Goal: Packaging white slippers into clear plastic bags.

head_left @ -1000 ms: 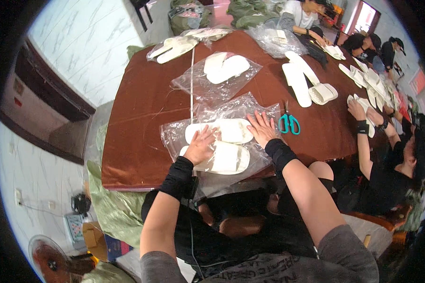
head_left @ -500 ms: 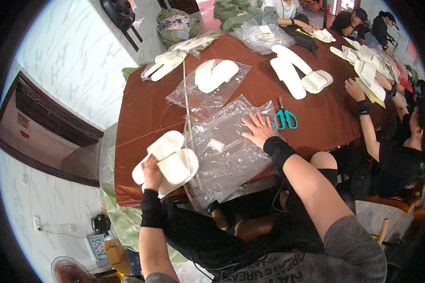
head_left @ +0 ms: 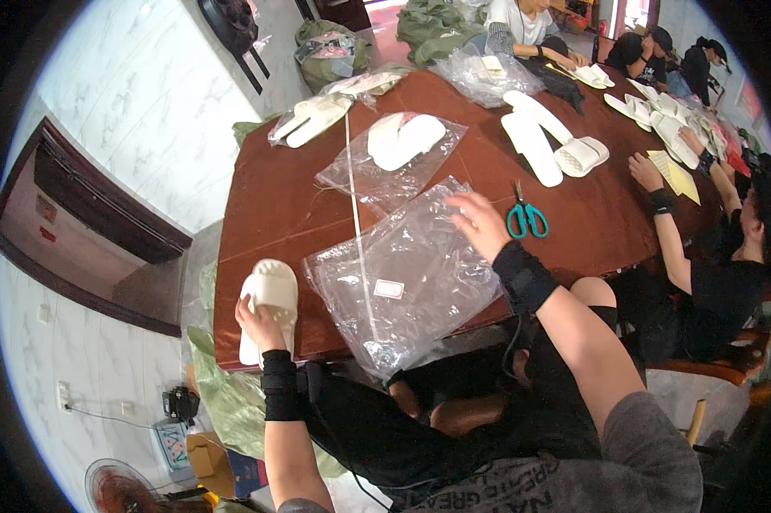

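While left hand (head_left: 261, 323) clasps white slippers (head_left: 267, 301), right hand (head_left: 479, 224) flat, fingers spread, on plastic bag (head_left: 403, 274)

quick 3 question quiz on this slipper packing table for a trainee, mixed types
1. True or false: the left hand holds white slippers at the table's near left corner.
2. What does the right hand rest on? A) scissors B) clear plastic bag C) yellow paper
3. Fill in: the teal scissors lie to the ____ of the right hand.

Key: 1 true; 2 B, the clear plastic bag; 3 right.
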